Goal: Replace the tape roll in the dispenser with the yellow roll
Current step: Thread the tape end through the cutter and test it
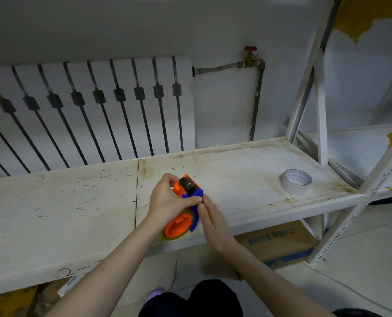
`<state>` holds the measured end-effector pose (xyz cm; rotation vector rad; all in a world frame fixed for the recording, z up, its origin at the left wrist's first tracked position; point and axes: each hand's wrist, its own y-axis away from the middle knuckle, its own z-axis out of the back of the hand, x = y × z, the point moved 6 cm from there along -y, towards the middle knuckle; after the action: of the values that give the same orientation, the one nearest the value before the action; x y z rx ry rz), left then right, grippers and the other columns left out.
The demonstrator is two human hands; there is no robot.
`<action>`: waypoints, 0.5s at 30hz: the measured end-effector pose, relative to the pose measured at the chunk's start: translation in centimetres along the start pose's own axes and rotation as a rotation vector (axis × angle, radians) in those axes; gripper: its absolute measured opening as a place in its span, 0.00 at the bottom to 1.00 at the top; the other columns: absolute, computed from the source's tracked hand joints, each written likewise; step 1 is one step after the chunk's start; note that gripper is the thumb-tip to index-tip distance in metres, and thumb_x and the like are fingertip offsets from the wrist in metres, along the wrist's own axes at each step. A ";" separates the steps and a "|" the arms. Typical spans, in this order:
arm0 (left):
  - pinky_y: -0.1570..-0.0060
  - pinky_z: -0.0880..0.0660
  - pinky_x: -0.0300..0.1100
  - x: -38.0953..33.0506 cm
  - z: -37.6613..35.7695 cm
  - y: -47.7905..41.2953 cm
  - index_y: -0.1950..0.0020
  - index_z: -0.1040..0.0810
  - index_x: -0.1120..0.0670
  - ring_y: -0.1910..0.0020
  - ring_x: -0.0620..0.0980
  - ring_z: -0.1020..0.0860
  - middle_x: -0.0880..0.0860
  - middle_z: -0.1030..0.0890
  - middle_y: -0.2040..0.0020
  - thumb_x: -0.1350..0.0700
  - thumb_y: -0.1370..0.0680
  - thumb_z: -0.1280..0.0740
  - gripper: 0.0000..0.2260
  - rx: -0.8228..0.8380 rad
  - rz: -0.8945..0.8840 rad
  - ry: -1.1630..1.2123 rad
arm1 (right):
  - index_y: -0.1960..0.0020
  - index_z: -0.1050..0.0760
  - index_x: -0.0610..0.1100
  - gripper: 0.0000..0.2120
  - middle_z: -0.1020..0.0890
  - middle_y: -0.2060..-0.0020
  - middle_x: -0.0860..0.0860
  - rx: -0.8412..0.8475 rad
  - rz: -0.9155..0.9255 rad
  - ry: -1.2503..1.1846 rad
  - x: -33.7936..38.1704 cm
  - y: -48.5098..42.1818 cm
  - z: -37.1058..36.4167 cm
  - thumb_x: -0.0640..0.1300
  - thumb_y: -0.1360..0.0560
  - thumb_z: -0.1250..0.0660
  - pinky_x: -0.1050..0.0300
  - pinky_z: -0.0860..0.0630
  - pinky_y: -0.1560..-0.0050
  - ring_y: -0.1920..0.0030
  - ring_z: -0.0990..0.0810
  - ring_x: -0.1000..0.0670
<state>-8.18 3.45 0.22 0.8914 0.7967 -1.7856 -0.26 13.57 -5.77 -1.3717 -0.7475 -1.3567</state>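
An orange and blue tape dispenser (179, 225) rests on the white shelf (53, 213) near its front edge. A yellowish tape roll (191, 213) sits around the dispenser's orange hub, mostly hidden by my hands. My left hand (167, 202) grips the dispenser's upper body beside its dark roller (189, 185). My right hand (209, 217) pinches at the blue blade guard (196, 194), fingertips meeting my left thumb. A white tape roll (296, 181) lies flat on the shelf to the right, apart from both hands.
A white radiator (87, 106) lines the wall behind the shelf, with a pipe and red valve (250, 49) beside it. The rack's uprights (321, 106) stand at the right. A cardboard box (279, 241) sits on the floor under the shelf.
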 end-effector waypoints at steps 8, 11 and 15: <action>0.65 0.30 0.38 -0.4 -0.3 -0.3 0.50 0.29 0.53 0.57 0.49 0.24 0.49 0.23 0.56 0.47 0.40 0.21 0.26 -0.022 0.037 -0.047 | 0.32 0.33 0.51 0.19 0.22 0.41 0.52 0.040 -0.007 0.051 0.2 -0.5 0.5 0.54 0.21 0.47 0.51 0.24 0.39 0.40 0.23 0.54; 0.64 0.30 0.37 -0.5 0.3 -0.4 0.50 0.28 0.54 0.60 0.44 0.26 0.46 0.25 0.59 0.47 0.40 0.21 0.25 -0.064 0.068 -0.009 | 0.30 0.35 0.52 0.26 0.23 0.37 0.54 0.073 -0.009 0.132 -0.3 -0.3 0.8 0.62 0.24 0.44 0.46 0.26 0.37 0.37 0.25 0.56; 0.62 0.28 0.41 -0.2 1.2 -0.5 0.50 0.28 0.55 0.61 0.45 0.25 0.49 0.25 0.60 0.49 0.40 0.20 0.25 -0.183 0.257 0.296 | 0.26 0.49 0.55 0.50 0.36 0.29 0.56 0.144 -0.074 0.184 -0.5 -0.5 1.0 0.67 0.40 0.28 0.51 0.27 0.34 0.30 0.34 0.55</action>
<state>-8.87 2.72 1.07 1.0955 0.9690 -1.3525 -0.49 14.72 -5.94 -1.1001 -0.7625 -1.4362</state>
